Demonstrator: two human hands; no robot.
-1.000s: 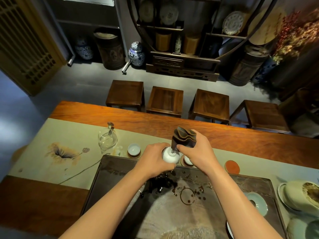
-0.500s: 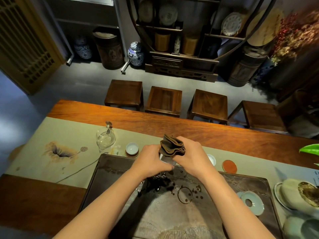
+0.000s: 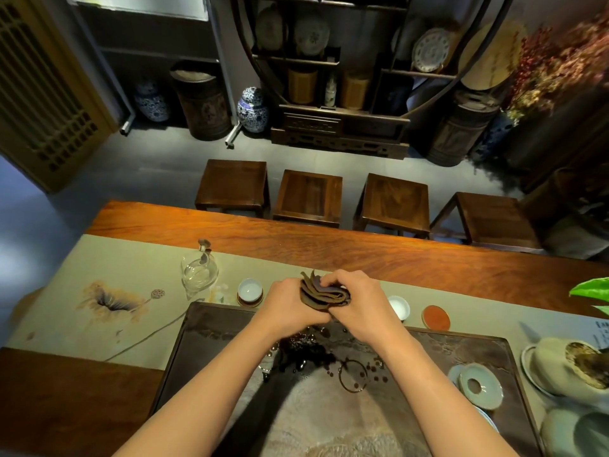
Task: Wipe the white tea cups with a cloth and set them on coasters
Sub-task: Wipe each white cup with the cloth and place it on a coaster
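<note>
Folding down over the cup, the cloth (image 3: 324,293) is now hiding it between both hands above the tray's (image 3: 211,324) far edge; right hand (image 3: 357,303) is gripping cloth, left hand (image 3: 288,303) seemingly cupping the cup. Wiping is continuing; the orange coaster (image 3: 436,317) is waiting at right.

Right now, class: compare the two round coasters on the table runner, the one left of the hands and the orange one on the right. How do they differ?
1. The left coaster carries a white tea cup; the orange coaster is bare.
2. The left coaster shows only a dark rim under its cup; the orange coaster's whole face shows.

Both are round and lie on the table runner, just beyond the dark tea tray.
</note>
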